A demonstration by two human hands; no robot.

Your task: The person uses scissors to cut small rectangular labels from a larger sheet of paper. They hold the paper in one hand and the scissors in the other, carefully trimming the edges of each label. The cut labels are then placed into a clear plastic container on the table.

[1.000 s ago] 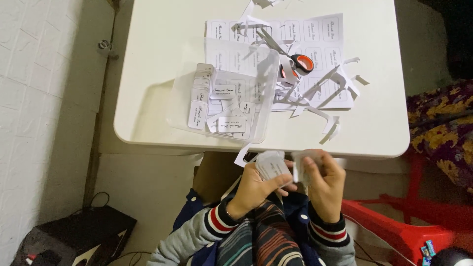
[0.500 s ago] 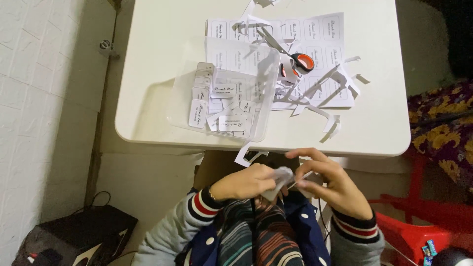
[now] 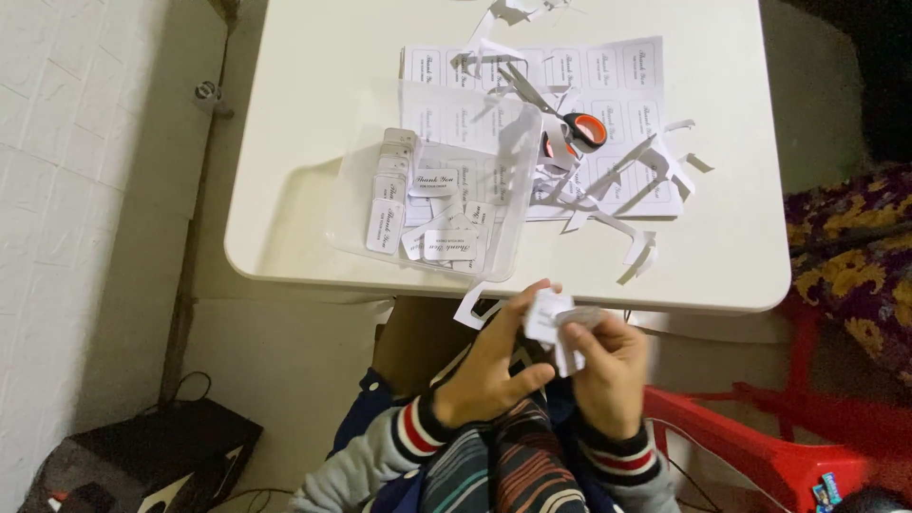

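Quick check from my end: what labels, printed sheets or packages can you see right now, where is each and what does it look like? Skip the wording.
Small cut labels: white rectangles held in both hands below the table edge.
Label sheet: flat at the table's far side, white with rows of rounded boxes.
Clear plastic box: near table edge, see-through, holding stacked and loose white labels.
No screens or signs.

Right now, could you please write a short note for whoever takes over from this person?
Left hand: grip on a small stack of cut paper cards, below the table edge.
Right hand: fingers on the same cards.
On the table: clear plastic tray with cut cards inside, printed sheet partly cut, scissors lying on it, paper scraps.
Done: many cards cut and in the tray.
Left: uncut labels remain on the sheet; held cards not yet in the tray.
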